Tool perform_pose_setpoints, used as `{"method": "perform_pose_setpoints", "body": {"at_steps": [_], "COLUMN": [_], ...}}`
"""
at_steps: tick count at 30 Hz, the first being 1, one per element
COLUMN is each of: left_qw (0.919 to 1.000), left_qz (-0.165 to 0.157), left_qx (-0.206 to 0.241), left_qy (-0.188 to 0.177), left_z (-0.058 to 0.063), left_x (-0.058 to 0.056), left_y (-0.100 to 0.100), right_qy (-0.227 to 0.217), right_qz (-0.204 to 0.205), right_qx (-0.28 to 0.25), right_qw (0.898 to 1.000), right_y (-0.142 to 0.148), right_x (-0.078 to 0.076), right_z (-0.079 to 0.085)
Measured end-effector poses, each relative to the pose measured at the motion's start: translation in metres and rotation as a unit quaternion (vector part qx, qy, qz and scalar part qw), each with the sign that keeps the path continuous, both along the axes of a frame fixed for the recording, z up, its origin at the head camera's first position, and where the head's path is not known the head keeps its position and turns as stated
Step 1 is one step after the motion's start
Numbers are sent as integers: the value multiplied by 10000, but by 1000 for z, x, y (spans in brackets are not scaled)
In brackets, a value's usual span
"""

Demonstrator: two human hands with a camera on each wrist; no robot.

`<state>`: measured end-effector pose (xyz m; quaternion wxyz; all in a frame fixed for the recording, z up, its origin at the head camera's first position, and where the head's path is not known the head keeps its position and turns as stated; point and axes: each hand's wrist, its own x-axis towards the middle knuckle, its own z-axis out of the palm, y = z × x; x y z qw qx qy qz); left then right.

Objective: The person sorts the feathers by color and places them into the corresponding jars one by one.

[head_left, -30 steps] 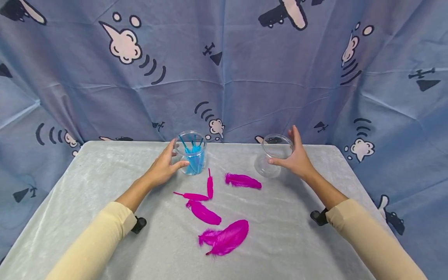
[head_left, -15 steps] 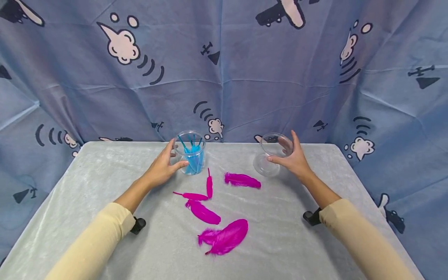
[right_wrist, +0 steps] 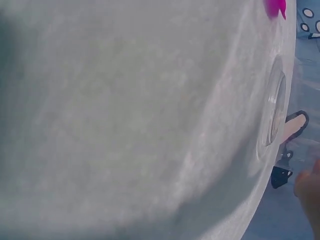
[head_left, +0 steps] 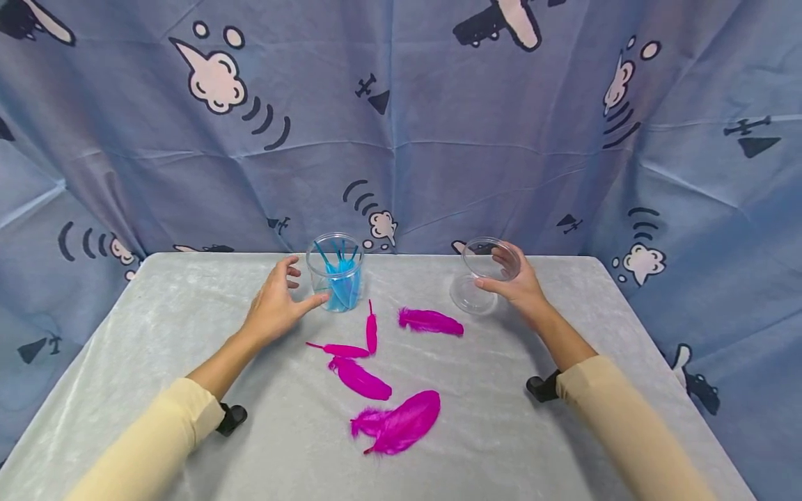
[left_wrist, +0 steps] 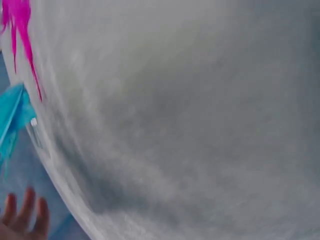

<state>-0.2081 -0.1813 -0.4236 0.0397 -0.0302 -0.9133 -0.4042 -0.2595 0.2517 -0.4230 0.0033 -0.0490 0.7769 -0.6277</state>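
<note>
Near the back left of the table stands a clear plastic cup [head_left: 319, 275] with several blue feathers [head_left: 343, 284] in it, seen also as blue feathers [left_wrist: 12, 112] in the left wrist view. My left hand [head_left: 276, 303] is just left of this cup, fingers spread and relaxed, holding nothing; the thumb tip lies close to the cup's wall, and contact is hard to judge. A second clear cup [head_left: 479, 282], with nothing visible inside, stands at the back right. My right hand [head_left: 525, 289] grips its right side, thumb in front and fingers behind.
Several magenta feathers lie between the hands: one feather [head_left: 432, 321] near the right cup, a thin upright one [head_left: 372, 332], others [head_left: 360, 379] and a large overlapping pair [head_left: 407, 423] in front. The grey cloth-covered table [head_left: 495, 417] ends at a blue patterned curtain [head_left: 426, 139].
My left hand has let go of the cup of blue feathers and drawn back left. My right hand's fingers have closed around the other cup. The feathers have not moved.
</note>
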Motion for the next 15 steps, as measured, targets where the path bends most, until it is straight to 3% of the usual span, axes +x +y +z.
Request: {"method": "perform_pose_setpoints", "body": {"at_steps": [3,5,7,11,13,15], "left_qw": [9974,9957,9939,9776,9678,9622], "left_qz": [387,171,-419,-1770,-2189,-2413], "left_qx": [122,421,748,1116,1113,1011], "left_qy": [594,809,693,-224,-559,-759], "left_z": [0,0,0,-2,-5,-8], "left_x": [8,12,15,15,14,12], "left_y": [3,5,6,7,7,4], "right_qy": [8,34,36,61,56,56], "right_qz": [43,70,56,41,22,35], "right_qx": [-290,-486,-650,-939,-998,-1048], "right_qw": [9996,9988,9979,9956,9950,9945], "right_y": [0,0,0,0,-1,-1], "right_x": [-1,-2,-2,-1,0,-1], "right_z": [-3,-5,-8,-11,-11,-11]}}
